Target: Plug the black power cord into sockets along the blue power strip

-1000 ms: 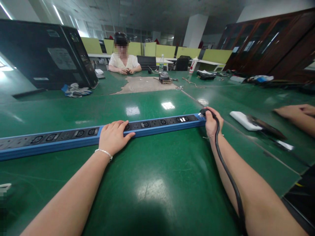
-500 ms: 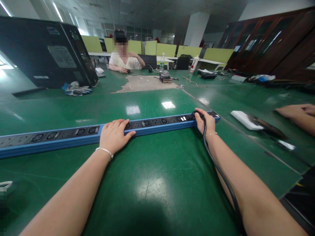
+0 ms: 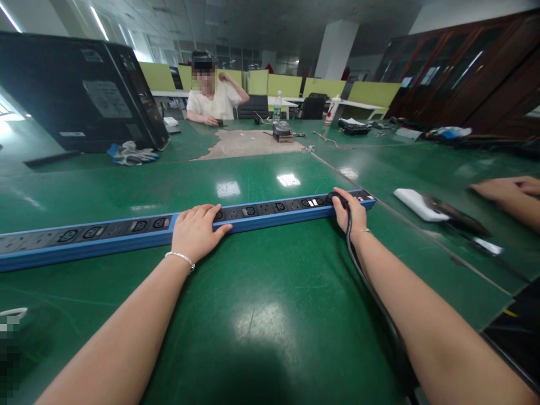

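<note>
A long blue power strip [image 3: 270, 209] with black outlets lies across the green table, running out of view at the left. My left hand [image 3: 197, 230] holds it near mid-length, fingers over the top and thumb against the front side. Close to the strip's right end, my right hand [image 3: 351, 212] grips a black plug [image 3: 332, 197] at an outlet. Fingers partly cover the plug, so how deep it sits cannot be seen. The plug's black cord [image 3: 366, 281] hangs down beside my right forearm toward the lower edge of view.
A black computer case [image 3: 76, 95] stands at the left with work gloves [image 3: 133, 154] before it. Across the table [image 3: 261, 174] sits a person [image 3: 215, 101]. At the right lie a white object [image 3: 417, 205] and another person's hands [image 3: 502, 190]. A bottle [image 3: 277, 107] stands farther back.
The person across has raised one arm toward the head. My hands keep their grips; the cord has shifted slightly along my right forearm.
</note>
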Demonstrator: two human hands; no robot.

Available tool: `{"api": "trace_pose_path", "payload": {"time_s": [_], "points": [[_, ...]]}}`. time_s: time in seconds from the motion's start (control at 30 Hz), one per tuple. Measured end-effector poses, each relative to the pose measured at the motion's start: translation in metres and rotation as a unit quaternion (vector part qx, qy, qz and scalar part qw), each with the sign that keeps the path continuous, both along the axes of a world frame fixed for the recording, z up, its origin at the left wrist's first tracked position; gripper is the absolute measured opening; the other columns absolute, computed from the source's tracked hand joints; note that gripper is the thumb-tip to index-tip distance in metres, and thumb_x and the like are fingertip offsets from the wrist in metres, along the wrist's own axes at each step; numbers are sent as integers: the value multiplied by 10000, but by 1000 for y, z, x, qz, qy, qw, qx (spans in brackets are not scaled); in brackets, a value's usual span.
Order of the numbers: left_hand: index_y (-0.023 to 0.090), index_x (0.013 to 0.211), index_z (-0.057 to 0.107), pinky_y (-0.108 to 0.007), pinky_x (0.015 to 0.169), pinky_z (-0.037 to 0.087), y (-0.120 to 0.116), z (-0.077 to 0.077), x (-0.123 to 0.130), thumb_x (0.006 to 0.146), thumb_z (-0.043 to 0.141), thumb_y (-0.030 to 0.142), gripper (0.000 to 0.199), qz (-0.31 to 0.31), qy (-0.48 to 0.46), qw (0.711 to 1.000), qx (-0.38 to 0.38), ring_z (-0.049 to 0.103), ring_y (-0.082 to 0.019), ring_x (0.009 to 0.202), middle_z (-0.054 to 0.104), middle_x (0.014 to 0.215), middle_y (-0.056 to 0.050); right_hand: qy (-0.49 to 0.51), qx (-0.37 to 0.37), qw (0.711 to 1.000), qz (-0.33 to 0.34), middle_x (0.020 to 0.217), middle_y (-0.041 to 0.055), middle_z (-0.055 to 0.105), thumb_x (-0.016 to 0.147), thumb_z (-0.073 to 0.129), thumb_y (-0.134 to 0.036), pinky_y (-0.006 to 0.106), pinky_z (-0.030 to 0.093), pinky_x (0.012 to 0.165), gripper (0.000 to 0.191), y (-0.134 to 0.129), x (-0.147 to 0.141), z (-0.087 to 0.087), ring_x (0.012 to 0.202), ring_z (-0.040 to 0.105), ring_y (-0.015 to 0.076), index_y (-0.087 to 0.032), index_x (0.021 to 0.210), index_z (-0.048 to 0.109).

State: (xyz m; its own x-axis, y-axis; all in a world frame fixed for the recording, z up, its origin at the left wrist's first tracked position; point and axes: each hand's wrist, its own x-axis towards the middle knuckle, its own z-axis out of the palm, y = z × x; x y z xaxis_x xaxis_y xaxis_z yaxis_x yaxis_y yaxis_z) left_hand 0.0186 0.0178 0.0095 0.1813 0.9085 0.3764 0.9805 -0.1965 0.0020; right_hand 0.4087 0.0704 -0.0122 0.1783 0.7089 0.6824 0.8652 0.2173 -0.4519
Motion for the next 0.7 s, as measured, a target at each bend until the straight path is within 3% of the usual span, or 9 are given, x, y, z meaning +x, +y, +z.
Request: {"api": "trace_pose_path", "payload": {"time_s": [0.27, 0.43, 0.57, 0.7], "points": [[208, 1262, 490, -402, 970, 328, 0, 0, 0, 828, 393, 571, 574, 0, 3, 1000, 1, 476, -258, 1174, 558, 1264, -94, 22, 4, 1000, 3, 1003, 77, 693, 808, 506, -411, 426, 454, 914, 361, 4, 1, 1, 936, 633, 250, -220, 1076, 653], [199, 1258, 496, -407, 965, 328, 0, -1, 0, 828, 395, 575, 580, -2, -1, 1000, 4, 478, -263, 1167, 561, 1255, -100, 146, 128, 981, -7, 1059, 93, 676, 846, 464, -434, 388, 458, 926, 390, 7, -15, 13, 992, 619, 219, -169, 1071, 642], [201, 1262, 491, -411, 966, 324, 0, -2, 0, 827, 396, 575, 581, -4, -4, 1000, 6, 479, -265, 1165, 559, 1258, -100, 117, 38, 986, 109, 1013, 69, 698, 825, 500, -464, 379, 472, 916, 368, 1, -52, 17, 968, 632, 211, -199, 1021, 664], [212, 1266, 487, -413, 976, 312, 0, -2, 0, 828, 390, 577, 579, -4, -10, 1000, 2, 470, -269, 1176, 554, 1267, -99, 103, 11, 986, 131, 1040, 69, 693, 832, 485, -473, 371, 476, 910, 388, -2, -85, 15, 967, 636, 216, -202, 1048, 659]]}}
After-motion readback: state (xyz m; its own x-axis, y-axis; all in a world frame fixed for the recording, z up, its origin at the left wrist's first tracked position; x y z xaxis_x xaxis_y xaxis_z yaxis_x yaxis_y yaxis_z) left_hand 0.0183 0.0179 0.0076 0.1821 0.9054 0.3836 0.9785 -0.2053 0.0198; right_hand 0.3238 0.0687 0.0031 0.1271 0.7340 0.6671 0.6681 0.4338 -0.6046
